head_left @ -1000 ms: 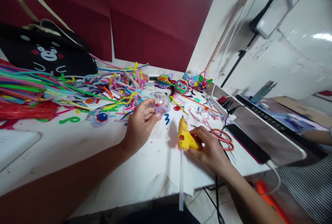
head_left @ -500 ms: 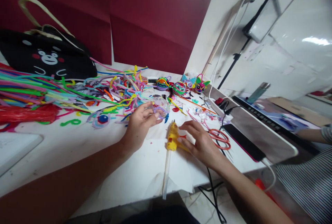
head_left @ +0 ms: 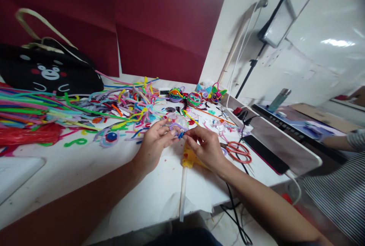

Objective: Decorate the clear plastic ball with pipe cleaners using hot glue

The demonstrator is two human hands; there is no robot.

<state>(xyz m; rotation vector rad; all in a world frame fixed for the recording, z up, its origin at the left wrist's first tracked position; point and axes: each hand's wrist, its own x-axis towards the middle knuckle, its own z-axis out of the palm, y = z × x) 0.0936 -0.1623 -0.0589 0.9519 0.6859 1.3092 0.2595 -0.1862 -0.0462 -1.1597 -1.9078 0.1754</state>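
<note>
My left hand (head_left: 154, 139) is closed around a clear plastic ball (head_left: 182, 121) with lavender pipe cleaner on it, held above the table. My right hand (head_left: 207, 145) is closed in a pinch at a short blue pipe cleaner piece (head_left: 181, 135) by the ball's lower right side. The fingers partly hide where the blue piece meets the ball. A yellow hot glue gun (head_left: 187, 161) lies under my right hand, partly covered by it, with a long pale glue stick (head_left: 183, 192) sticking out towards me. Orange-handled scissors (head_left: 239, 152) lie just right of my right hand.
Colourful pipe cleaners (head_left: 25, 109) are heaped at the left, before a black bag (head_left: 54, 71). Decorated balls (head_left: 194, 99) stand at the back. A phone (head_left: 265, 154) lies at the right beside a low partition (head_left: 285, 151). Beyond it is another person's striped sleeve (head_left: 356, 139).
My right hand has moved from beside the glue gun up to the ball, and its fingers have closed at the blue piece. The glue gun stays on the table. The view has shifted slightly.
</note>
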